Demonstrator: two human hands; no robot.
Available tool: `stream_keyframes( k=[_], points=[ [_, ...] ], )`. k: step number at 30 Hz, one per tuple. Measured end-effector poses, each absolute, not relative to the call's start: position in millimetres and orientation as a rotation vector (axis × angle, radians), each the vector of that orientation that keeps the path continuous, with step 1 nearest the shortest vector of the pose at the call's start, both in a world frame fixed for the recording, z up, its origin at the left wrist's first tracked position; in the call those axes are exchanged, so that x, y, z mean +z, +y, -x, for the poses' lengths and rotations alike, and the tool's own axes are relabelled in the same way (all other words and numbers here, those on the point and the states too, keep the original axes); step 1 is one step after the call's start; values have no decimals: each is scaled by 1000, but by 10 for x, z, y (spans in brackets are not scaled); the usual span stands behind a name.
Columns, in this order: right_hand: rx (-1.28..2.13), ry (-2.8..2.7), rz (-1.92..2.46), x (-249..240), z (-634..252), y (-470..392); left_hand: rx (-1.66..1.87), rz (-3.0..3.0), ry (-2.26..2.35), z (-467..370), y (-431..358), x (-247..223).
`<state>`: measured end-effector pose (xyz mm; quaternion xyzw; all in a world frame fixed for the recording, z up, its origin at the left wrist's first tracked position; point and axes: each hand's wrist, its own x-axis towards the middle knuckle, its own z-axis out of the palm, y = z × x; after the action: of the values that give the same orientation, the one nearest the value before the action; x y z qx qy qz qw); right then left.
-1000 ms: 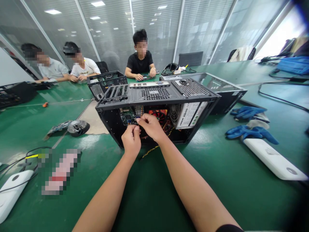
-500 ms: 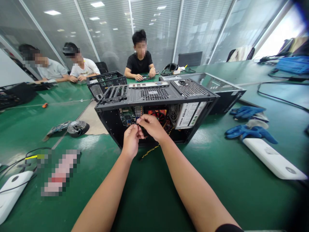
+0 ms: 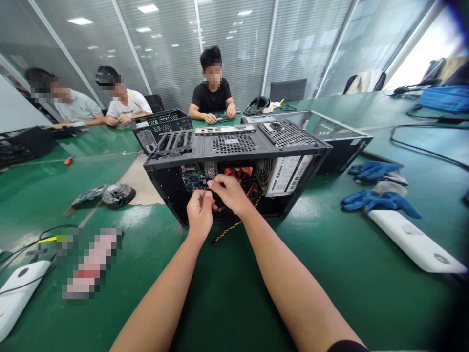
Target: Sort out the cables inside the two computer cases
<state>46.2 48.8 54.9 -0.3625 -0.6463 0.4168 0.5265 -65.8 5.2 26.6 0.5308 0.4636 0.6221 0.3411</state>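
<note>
An open black computer case lies in front of me with its open side facing me. My left hand is closed at the opening, thumb against the fingers; what it pinches is too small to make out. Just above and to its right, my right hand is closed in a pinch beside the motherboard; its fingertips hide what they hold. Behind my right hand are a red-and-black fan and a labelled power supply. A twisted yellow-and-black cable hangs out of the case onto the table.
Blue gloves and a white power bank-like block lie to the right. A grey cap-like item rests on the left. Other cases stand behind. Three people sit across the green table, one handling a board.
My left hand has turned slightly and its fingers have curled in more, dipping a little away from the right fingertips. My right hand and the case have hardly moved.
</note>
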Motion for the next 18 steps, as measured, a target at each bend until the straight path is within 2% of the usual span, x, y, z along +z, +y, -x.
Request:
stream_keyframes(
  k=[11, 18],
  points=[
    [940, -1573, 860, 586, -428, 470, 1848, -1850, 1527, 699, 3, 257],
    [888, -1583, 893, 604, -420, 464, 1848, -1831, 1599, 730, 9, 296]
  ],
)
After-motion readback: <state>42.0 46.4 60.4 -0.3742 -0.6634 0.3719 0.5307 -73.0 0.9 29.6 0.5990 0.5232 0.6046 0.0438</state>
